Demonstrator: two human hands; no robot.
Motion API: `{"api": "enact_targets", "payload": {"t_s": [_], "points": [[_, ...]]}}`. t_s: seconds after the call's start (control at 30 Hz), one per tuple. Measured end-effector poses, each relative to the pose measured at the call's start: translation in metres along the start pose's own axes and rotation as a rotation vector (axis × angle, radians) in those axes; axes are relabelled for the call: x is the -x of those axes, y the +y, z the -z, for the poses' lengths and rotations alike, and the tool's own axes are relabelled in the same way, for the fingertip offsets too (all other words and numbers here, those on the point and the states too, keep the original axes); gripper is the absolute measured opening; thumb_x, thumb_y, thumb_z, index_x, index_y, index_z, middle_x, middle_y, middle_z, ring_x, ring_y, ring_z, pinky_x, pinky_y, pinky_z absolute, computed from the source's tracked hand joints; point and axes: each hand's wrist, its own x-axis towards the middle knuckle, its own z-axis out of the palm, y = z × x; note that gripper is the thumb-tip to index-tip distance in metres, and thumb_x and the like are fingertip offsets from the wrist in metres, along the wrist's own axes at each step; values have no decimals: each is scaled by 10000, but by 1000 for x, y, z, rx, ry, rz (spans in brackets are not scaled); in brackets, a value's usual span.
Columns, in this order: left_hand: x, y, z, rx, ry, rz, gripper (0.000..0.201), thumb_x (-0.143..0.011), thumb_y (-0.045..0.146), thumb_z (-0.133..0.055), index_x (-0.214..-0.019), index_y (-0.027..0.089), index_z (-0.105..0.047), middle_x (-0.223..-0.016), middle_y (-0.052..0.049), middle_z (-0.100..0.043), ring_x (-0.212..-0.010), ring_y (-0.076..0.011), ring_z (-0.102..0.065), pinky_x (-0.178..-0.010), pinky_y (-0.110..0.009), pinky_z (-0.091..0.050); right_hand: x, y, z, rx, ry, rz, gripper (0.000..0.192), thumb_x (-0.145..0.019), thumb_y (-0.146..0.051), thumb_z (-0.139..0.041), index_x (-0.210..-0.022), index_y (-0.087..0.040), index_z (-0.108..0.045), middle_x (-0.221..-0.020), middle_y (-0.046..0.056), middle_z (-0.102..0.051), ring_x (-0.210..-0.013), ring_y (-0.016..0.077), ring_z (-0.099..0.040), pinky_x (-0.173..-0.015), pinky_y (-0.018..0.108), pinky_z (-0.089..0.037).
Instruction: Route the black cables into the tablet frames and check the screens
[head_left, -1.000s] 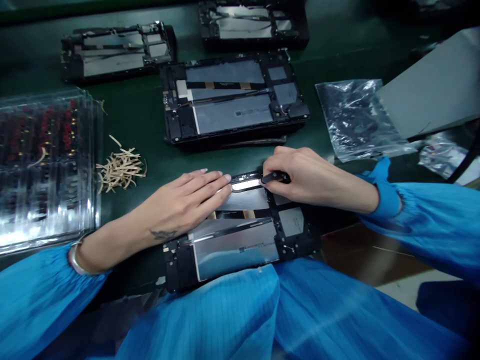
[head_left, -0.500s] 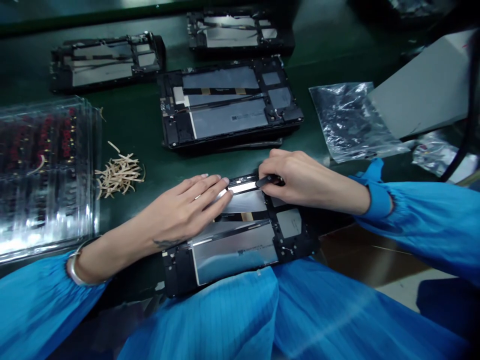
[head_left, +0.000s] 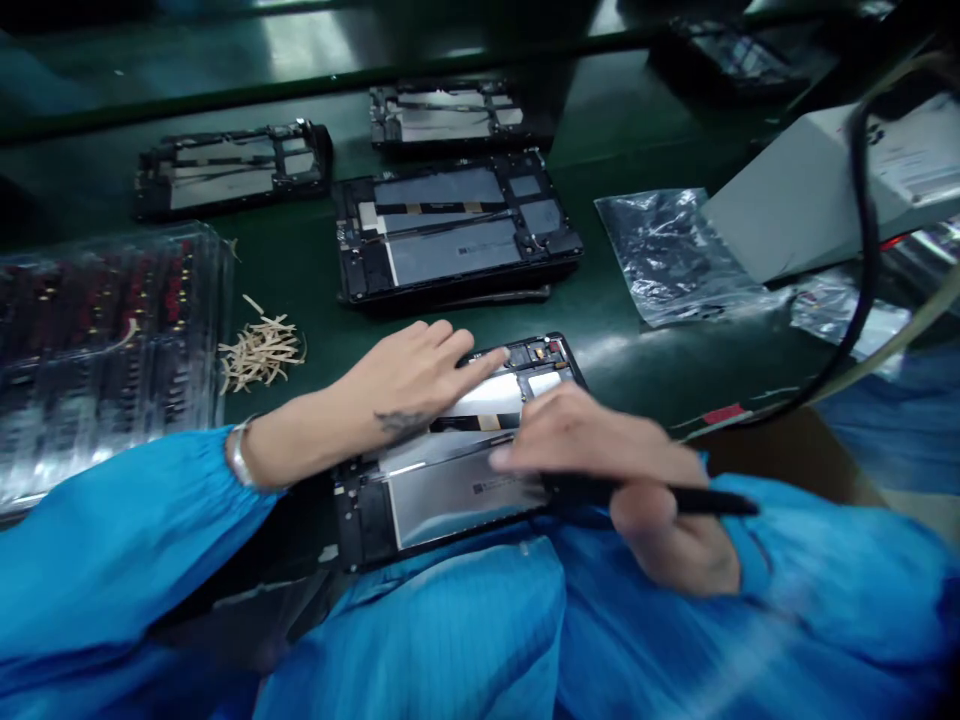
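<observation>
**Working on the open tablet**

On the green surface [head_left: 300, 250], the open tablet [head_left: 457, 490] lies at our lap edge. Our left hand [head_left: 412, 375] rests flat, fingers released, pinning its top. Our right hand [head_left: 607, 470] grips a black tool [head_left: 675, 500]; we'd keep it low and steady.

Electronics assembly line: opened tablet frames [head_left: 457, 228] on a green conveyor belt [head_left: 300, 260].

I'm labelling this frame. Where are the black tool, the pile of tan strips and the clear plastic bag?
black tool [head_left: 675, 498], head view, mid-shaft.
pile of tan strips [head_left: 261, 352], head view, centre.
clear plastic bag [head_left: 671, 255], head view, middle.
</observation>
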Motion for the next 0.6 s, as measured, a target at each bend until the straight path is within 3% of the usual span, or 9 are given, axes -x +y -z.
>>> {"api": "enact_targets", "payload": {"t_s": [0.1, 0.17, 0.27, 0.37, 0.47, 0.6], "points": [[0, -10, 1, 296, -76, 184, 310, -1056, 258, -399, -1167, 133, -660, -953, -92, -664, -834, -200, -647, -715, -298, -513, 27, 8, -29, -144, -8, -77, 673, -1019, -651, -257, -1012, -253, -799, -741, 50, -652, -683, 183, -601, -633, 332, -508], [0, -16, 3, 481, -78, 213, 328, -1062, 286, -407, -1002, 148, -698, -959, -69, -706, -866, -172, -677, -800, -285, -544, 37, 22, -41, -114, 55, -146, 714, -998, -683, -207, -1016, -292, -804, -692, 44, -659, -620, 196, -614, -592, 337, -529], [-1, -24, 8, 571, -74, 239, 313, -1036, 284, -462, -952, 169, -741, -926, -19, -759, -848, -137, -722, -827, -231, -581, 40, 42, -50, 51, 108, -18, 586, -957, -710, -310, -1231, -393, -719, -965, 48, -736, -891, 287, -707, -817, 430, -587], [2, -28, 16, 586, -60, 309, 360, -1018, 325, -454, -944, 169, -770, -844, 52, -769, -802, -99, -739, -784, -120, -556, 38, 46, -53, 173, 121, 50, 448, -994, -565, -420, -1406, -465, -565, -1272, 36, -657, -1186, 347, -623, -909, 484, -563], [10, -21, 28, 636, 5, 328, 405, -1015, 338, -409, -995, 161, -773, -891, 92, -770, -852, -61, -727, -770, -46, -474, 37, 41, -54, 255, 136, 59, 451, -1008, -390, -474, -1451, -467, -509, -1335, 34, -606, -1240, 345, -588, -885, 472, -569], [20, -2, 42, 699, 101, 406, 710, -983, 390, -91, -1080, 95, -730, -984, 86, -750, -938, -45, -696, -787, -82, -425, 32, 44, -53, 283, 98, 165, 500, -991, -271, -517, -1469, -416, -495, -1322, 50, -600, -1208, 307, -607, -892, 429, -565]]}}
